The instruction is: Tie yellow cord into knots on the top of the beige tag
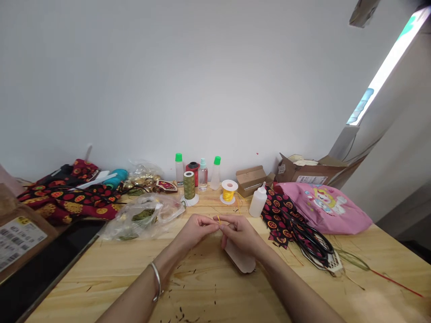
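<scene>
Over the middle of the wooden table, my left hand (199, 228) and my right hand (243, 234) meet fingertip to fingertip. Both pinch a short yellow cord (219, 219), whose end sticks up between the fingers. Under my right hand lies a flat, pale brown piece (243, 262) with a scalloped end; its upper part is hidden by the hand, and I cannot tell whether the cord is joined to it. Behind the hands stands a white spool of yellow cord (228, 194), with a loose strand trailing to its right.
A white squeeze bottle (258, 202) stands to the right, near patterned fabric (281, 215), black-handled scissors (313, 237) and a pink bag (330, 208). On the left lie a clear plastic bag (151, 213) and a cardboard box (23, 237). An olive thread spool (189, 186) stands behind.
</scene>
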Tool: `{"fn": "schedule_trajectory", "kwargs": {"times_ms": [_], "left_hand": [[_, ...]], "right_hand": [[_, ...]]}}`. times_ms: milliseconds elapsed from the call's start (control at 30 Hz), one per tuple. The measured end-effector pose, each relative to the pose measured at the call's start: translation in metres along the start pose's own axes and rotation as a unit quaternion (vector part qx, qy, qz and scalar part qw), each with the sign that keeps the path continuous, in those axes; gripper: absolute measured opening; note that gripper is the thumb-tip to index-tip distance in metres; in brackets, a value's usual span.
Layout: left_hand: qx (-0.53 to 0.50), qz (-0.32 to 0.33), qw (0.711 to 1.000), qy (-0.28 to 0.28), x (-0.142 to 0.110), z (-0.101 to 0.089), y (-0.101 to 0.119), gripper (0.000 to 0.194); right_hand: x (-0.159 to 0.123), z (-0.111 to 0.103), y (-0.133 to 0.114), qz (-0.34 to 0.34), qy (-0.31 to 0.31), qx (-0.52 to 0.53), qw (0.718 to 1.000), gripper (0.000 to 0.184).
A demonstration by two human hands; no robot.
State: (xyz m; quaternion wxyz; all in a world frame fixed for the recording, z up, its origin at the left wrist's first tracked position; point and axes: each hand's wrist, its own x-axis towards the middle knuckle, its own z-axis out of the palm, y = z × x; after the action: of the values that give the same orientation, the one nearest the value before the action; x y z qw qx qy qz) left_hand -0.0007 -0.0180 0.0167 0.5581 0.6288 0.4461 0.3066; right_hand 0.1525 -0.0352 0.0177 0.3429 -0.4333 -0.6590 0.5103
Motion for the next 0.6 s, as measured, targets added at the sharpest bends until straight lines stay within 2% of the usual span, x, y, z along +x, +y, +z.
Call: {"fn": "schedule_trajectory", "kwargs": {"times_ms": [167,367,433,500,567,600], "left_hand": [[-0.043,-0.012,0.999,-0.029,-0.001,0.001,0.006,0.027],[-0.022,-0.015,1.0,0.005,0.0,0.003,0.003,0.033],[-0.033,-0.017,0.999,0.02,0.001,0.003,0.002,0.031],[-0.043,-0.018,0.998,0.034,0.001,0.002,0.002,0.03],[-0.051,-0.024,0.998,0.034,0.001,0.001,0.002,0.031],[-0.056,-0.027,0.998,0.03,0.001,0.0,0.002,0.032]], "right_hand": [[0.001,0.003,0.01,-0.038,0.007,-0.07,0.997,0.04],[0.0,-0.001,0.008,-0.088,0.03,-0.2,0.975,0.037],[-0.002,-0.006,-0.004,-0.121,0.086,-0.266,0.952,0.033],[-0.01,-0.01,-0.02,-0.187,0.165,-0.313,0.916,0.027],[-0.027,-0.01,-0.032,-0.277,0.198,-0.323,0.883,0.021],[-0.04,-0.009,-0.033,-0.308,0.187,-0.328,0.873,0.02]]}}
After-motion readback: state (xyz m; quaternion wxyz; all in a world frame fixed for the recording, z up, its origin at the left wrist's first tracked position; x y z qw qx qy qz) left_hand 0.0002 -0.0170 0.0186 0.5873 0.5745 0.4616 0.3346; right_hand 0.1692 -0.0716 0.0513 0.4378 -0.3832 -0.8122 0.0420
